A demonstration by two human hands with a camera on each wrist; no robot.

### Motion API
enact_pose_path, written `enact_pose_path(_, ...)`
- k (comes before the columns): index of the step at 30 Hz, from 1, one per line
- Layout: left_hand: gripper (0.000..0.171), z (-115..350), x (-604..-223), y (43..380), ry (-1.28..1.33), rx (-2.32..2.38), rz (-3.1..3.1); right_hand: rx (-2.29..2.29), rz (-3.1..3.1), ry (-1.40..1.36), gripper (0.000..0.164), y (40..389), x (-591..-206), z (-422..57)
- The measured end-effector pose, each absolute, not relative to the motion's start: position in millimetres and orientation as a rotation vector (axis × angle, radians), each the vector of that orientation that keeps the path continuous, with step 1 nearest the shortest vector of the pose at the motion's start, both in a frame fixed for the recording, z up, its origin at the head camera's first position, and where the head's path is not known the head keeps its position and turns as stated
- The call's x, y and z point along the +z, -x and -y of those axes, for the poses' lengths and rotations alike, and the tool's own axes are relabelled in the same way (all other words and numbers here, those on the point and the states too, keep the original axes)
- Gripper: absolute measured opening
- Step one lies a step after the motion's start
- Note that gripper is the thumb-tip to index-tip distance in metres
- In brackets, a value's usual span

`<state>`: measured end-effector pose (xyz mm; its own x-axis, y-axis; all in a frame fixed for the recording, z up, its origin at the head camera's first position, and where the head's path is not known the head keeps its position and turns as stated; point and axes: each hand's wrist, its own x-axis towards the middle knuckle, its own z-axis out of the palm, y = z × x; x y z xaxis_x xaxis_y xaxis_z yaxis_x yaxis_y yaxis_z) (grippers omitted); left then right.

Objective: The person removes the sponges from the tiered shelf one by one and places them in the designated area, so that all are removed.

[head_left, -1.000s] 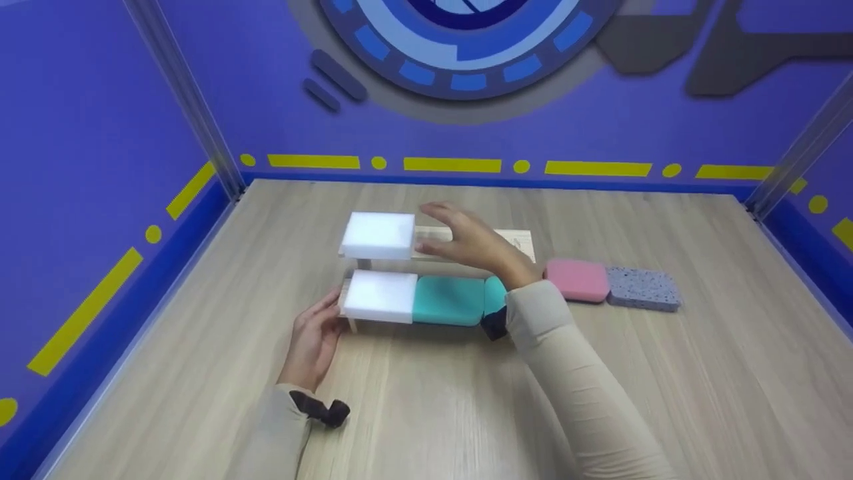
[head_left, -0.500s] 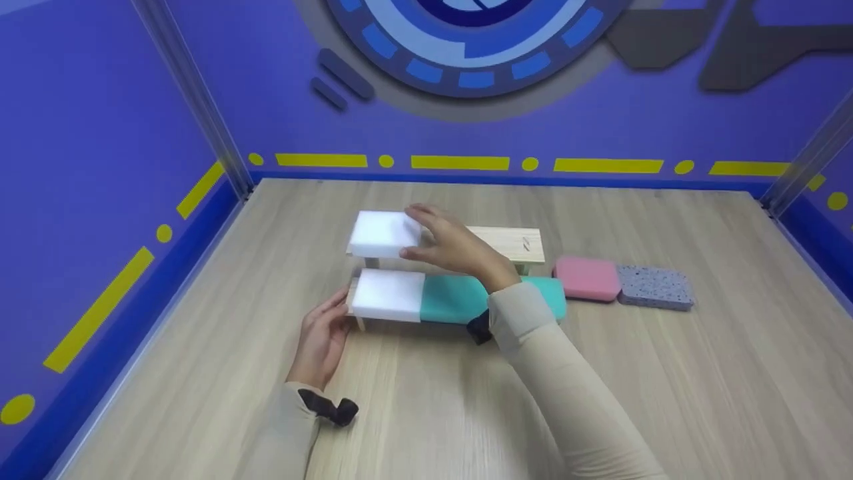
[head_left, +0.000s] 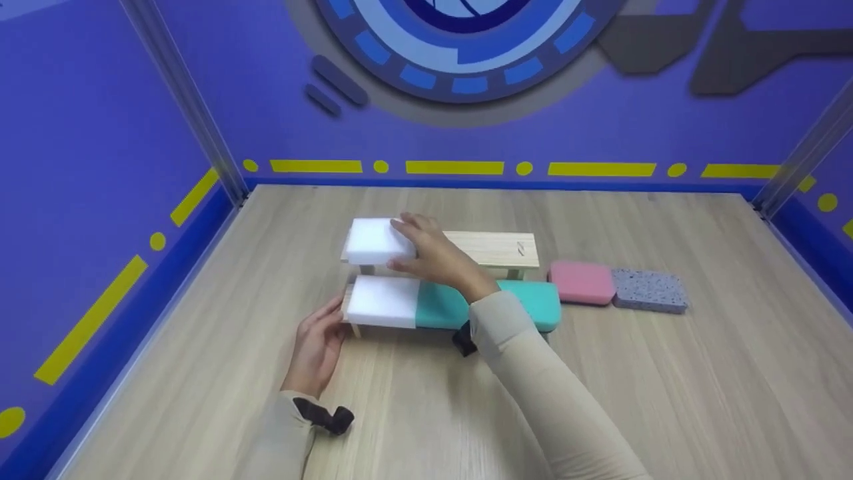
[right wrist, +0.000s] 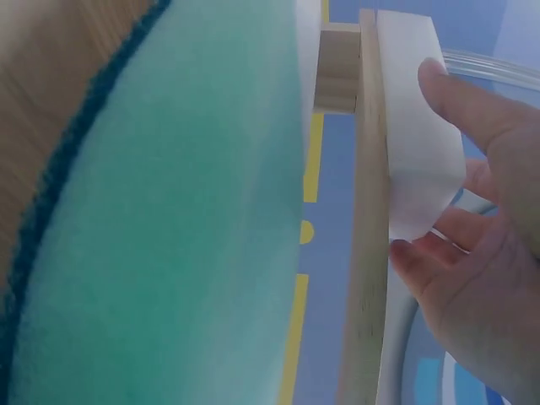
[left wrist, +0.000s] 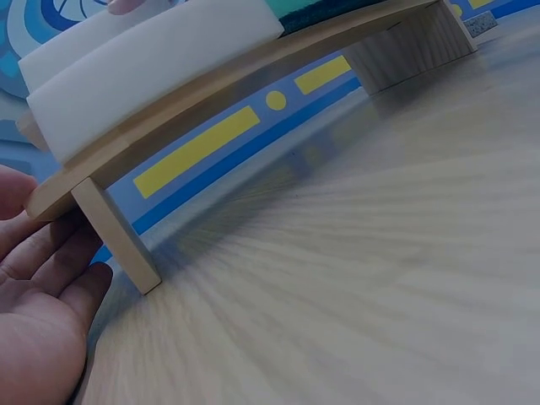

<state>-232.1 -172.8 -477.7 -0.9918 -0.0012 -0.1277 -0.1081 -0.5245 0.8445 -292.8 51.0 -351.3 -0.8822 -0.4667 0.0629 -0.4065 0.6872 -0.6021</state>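
Observation:
Two small wooden stands on legs stand one behind the other. The white sponge (head_left: 373, 240) lies on the left end of the rear stand (head_left: 493, 249). My right hand (head_left: 433, 252) holds this sponge, its thumb on the near side and fingers at the far side; the right wrist view shows the thumb (right wrist: 472, 101) along the sponge's face. On the front stand (left wrist: 118, 245) lie another white sponge (head_left: 383, 302) and teal sponges (head_left: 533, 303), partly hidden by my right arm. My left hand (head_left: 318, 347) grips the left end of the front stand, thumb above and fingers beneath.
A pink sponge (head_left: 582, 282) and a speckled grey sponge (head_left: 650, 290) lie side by side on the wooden tabletop (head_left: 700, 387), to the right of the stands. Blue panels (head_left: 466, 143) with yellow marks enclose the table at the back and sides.
My right hand has moved left from the edge of the rear white sponge and now holds it across its near and far sides. The left hand stays on the front stand's end.

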Motion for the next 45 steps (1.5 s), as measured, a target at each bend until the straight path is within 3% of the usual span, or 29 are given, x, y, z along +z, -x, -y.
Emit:
enact_pose_path(27, 0.051, 171, -479, 231, 0.159, 2.691, -1.504, -1.013, -2.841, 0.659, 0.064, 286, -348, -56)
enact_pose_path(45, 0.048, 173, -477, 232, 0.175, 2.660, -1.522, -1.055, -2.851, 0.754, 0.064, 282, -344, -66)
